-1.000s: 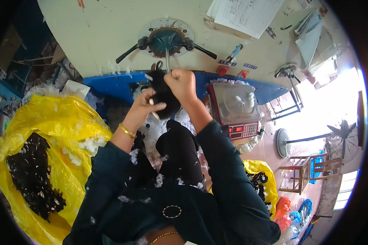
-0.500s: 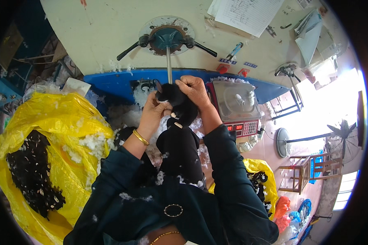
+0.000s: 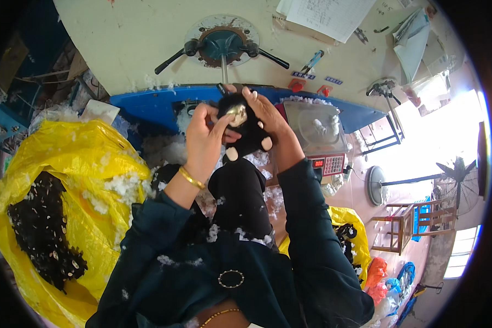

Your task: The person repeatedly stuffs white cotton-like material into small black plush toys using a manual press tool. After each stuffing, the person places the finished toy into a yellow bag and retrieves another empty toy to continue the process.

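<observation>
Just below the metal nozzle [image 3: 223,68] of the stuffing machine [image 3: 220,45], the person holds a small black plush toy [image 3: 245,130] up in both hands, above the lap. Its long axis runs roughly from upper left to lower right: the head end with the pale muzzle points up toward the nozzle, while two cream-tipped feet point down and toward the person. The left hand [image 3: 205,143], a gold bangle [image 3: 192,178] on its wrist, closes on the toy's left side with the thumb and fingertips pinching near the muzzle. The right hand [image 3: 269,121] wraps around the toy from the right, fingers curled over its top. White stuffing fluff [image 3: 120,186] lies scattered nearby. A yellow bag [image 3: 82,158] at the person's left holds more black toy skins [image 3: 41,229], and a weighing scale [image 3: 317,131] stands just to the right
</observation>
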The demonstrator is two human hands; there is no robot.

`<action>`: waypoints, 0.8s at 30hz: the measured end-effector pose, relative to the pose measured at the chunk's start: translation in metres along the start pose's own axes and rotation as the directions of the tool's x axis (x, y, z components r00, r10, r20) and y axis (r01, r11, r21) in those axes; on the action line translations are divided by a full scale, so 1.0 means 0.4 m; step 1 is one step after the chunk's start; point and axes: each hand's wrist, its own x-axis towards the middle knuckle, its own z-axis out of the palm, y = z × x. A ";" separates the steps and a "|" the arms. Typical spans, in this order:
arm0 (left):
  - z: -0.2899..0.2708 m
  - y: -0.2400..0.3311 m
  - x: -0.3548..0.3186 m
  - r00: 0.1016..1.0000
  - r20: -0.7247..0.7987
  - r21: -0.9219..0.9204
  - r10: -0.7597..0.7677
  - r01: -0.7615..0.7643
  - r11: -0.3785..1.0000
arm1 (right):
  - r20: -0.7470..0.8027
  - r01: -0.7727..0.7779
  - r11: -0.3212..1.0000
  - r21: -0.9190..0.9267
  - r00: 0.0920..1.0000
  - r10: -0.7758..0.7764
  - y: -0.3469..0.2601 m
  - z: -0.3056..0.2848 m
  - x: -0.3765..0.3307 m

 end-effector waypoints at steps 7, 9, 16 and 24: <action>0.016 -0.020 0.002 0.992 -0.048 -0.008 -0.121 0.120 0.993 | -0.067 0.151 0.987 -0.055 0.986 -0.154 0.078 -0.033 0.010; 0.006 -0.042 -0.003 0.986 -0.002 -0.014 -0.166 0.166 0.986 | -0.118 0.178 0.984 -0.004 0.977 -0.177 0.104 -0.024 -0.005; -0.081 -0.086 0.036 0.996 0.030 0.206 -0.084 0.076 0.976 | -0.217 0.422 0.898 -0.127 0.871 -0.440 0.183 0.038 0.001; -0.164 -0.021 0.034 0.974 0.112 0.086 -0.199 0.190 0.978 | -0.268 0.329 0.599 -0.730 0.669 -0.693 0.198 0.196 -0.006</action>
